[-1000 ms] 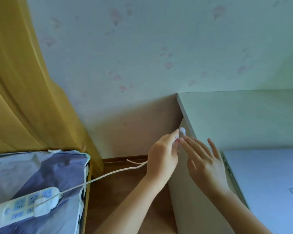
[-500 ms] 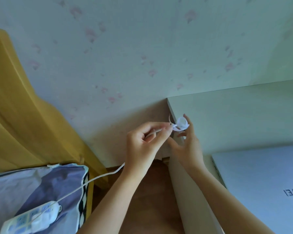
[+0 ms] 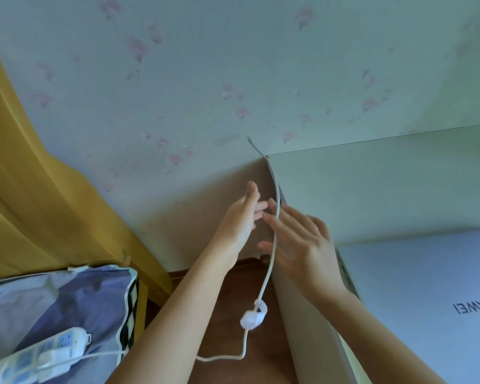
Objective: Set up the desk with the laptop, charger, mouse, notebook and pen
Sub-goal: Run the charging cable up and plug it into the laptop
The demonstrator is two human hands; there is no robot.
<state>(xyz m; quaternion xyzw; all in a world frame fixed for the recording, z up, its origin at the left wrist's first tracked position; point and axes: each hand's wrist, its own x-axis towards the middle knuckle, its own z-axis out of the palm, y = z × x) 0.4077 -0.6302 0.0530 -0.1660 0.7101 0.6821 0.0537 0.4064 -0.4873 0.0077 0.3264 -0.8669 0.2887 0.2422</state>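
Arcing charger cable [image 3: 273, 245] crosses right hand's straight fingers [image 3: 283, 217].

Soft, even daylight, fairly bright; no glare. My hands [image 3: 263, 225] and the white cable [image 3: 272, 245] are smeared by motion blur, the wall [image 3: 233, 65] slightly soft. Wide-angle bending curves the desk [image 3: 385, 184] edge and corners.

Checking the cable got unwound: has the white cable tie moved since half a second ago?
Yes. The cable tie was level with the desk's top corner edge; now it hangs lower on the charger cable, beside the desk's side panel.
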